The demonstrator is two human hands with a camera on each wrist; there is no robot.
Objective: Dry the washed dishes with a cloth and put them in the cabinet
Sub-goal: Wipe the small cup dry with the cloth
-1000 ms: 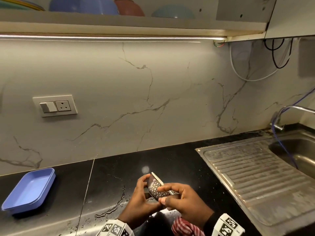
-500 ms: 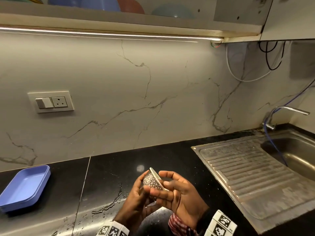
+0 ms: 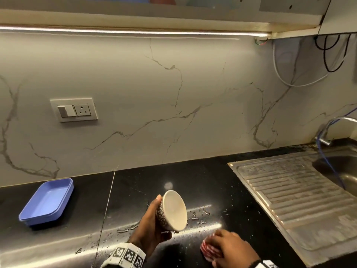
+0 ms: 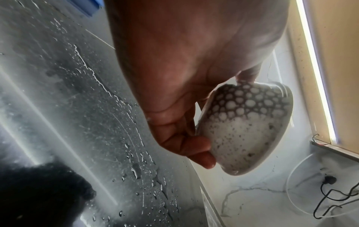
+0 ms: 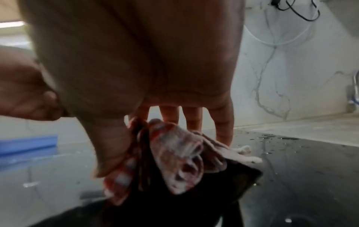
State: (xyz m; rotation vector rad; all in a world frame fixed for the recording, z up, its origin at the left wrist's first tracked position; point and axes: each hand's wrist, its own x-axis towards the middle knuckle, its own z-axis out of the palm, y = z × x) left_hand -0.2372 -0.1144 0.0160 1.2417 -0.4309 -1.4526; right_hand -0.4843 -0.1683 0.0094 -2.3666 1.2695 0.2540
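A small bowl [image 3: 173,209], cream inside and dark with pale spots outside [image 4: 246,127], is tipped on its side above the wet black counter, its opening facing right. My left hand [image 3: 152,225] grips it alone from the left, fingers curled round its base and wall [image 4: 184,145]. My right hand [image 3: 231,246] is low at the front edge, holding a bunched red-and-white checked cloth [image 3: 207,250] between thumb and fingers [image 5: 174,156]. The cloth is apart from the bowl. The open cabinet shelf [image 3: 154,14] overhead shows only blurred coloured dishes.
A blue rectangular tray [image 3: 46,202] lies on the counter at the left. A steel drainboard [image 3: 289,200] and sink with a tap [image 3: 332,124] fill the right side. Water drops [image 3: 199,213] dot the counter around the bowl. A wall socket [image 3: 74,110] is at the left.
My right hand has let go of the bowl and dropped down and to the right onto the cloth. The left hand now holds the bowl alone, its opening turned into view.
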